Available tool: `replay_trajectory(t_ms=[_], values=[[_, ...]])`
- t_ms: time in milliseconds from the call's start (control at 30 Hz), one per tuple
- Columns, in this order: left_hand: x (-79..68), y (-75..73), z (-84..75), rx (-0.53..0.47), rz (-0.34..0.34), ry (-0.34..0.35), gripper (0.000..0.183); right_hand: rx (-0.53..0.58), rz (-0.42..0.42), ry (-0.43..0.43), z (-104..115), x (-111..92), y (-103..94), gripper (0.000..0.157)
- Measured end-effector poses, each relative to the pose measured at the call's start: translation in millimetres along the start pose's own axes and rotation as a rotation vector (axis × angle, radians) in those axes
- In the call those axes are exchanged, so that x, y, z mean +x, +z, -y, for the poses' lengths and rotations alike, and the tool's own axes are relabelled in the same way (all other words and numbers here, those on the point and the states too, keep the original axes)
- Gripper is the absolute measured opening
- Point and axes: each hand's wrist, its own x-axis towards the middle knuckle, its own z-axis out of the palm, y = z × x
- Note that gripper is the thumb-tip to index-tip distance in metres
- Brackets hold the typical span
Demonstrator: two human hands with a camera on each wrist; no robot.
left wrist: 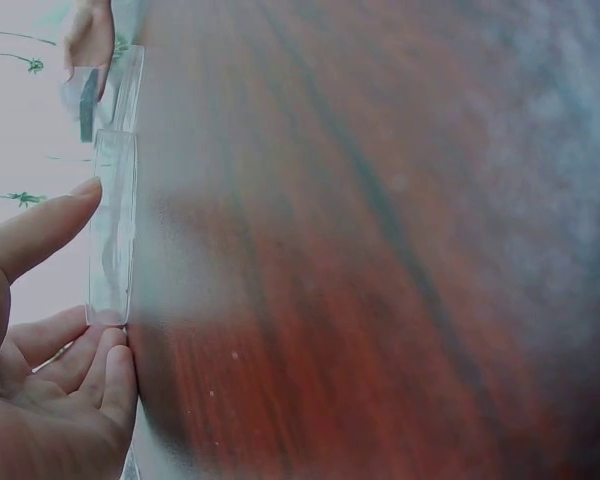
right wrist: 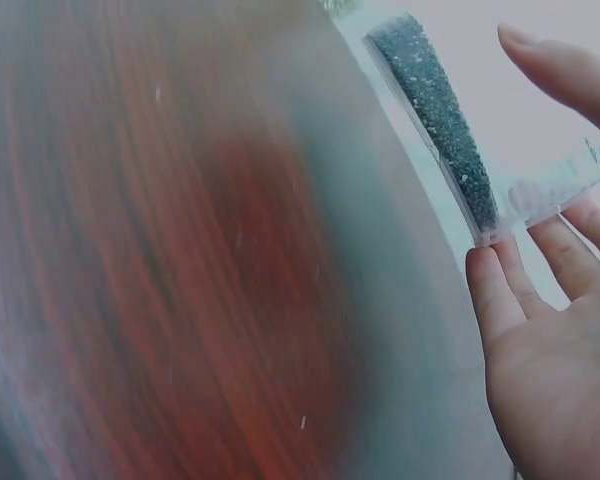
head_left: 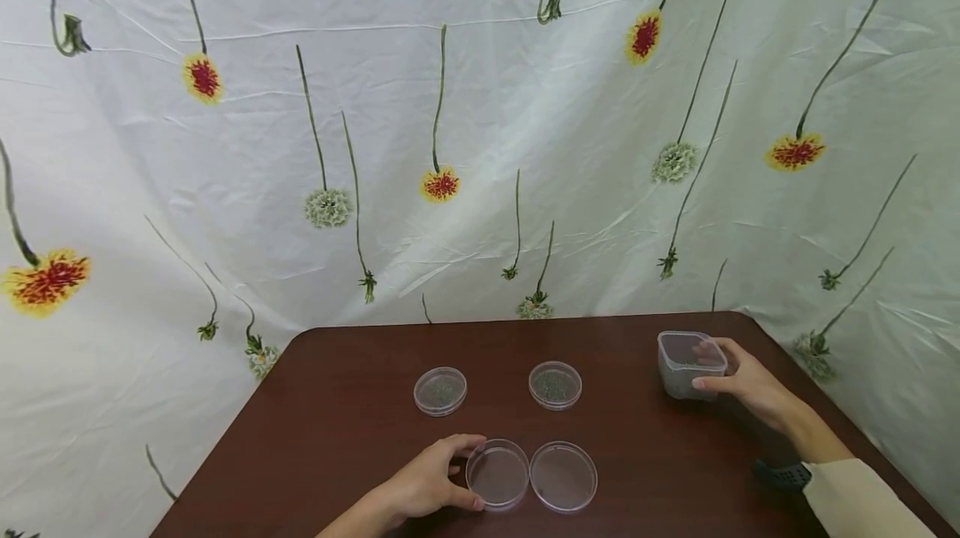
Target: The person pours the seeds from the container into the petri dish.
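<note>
My left hand (head_left: 435, 475) pinches the left side of a clear petri dish (head_left: 498, 474) lying on the table, thumb at the near edge and fingers at the far edge. In the left wrist view the dish (left wrist: 112, 225) stands edge-on between the thumb and fingers. A second clear petri dish (head_left: 563, 477) sits right beside it. At the right, my right hand (head_left: 746, 384) holds a clear square plastic tub (head_left: 681, 363) by its side, thumb in front and fingers behind. Dark grey grains (right wrist: 442, 120) fill the tub's lower part in the right wrist view.
Behind the front pair, a petri dish (head_left: 440, 391) at left and another petri dish (head_left: 555, 385) at right hold green bits. The brown table (head_left: 337, 405) ends at the back against a white flowered curtain (head_left: 480, 105), which also hangs along both sides.
</note>
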Motion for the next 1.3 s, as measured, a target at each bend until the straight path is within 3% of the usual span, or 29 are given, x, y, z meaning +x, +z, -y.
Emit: replay_trajectory(t_ms=[567,1300], values=[[-1.4,0.2,-1.3,-0.015,0.006,-0.005,0.078,0.008,0.03,-0.067,33,12,33.2,0.071],[-1.8,-0.1,-0.9,-0.025,0.016,-0.009,0.078,0.03,0.058,-0.113,49,19,69.3,0.076]])
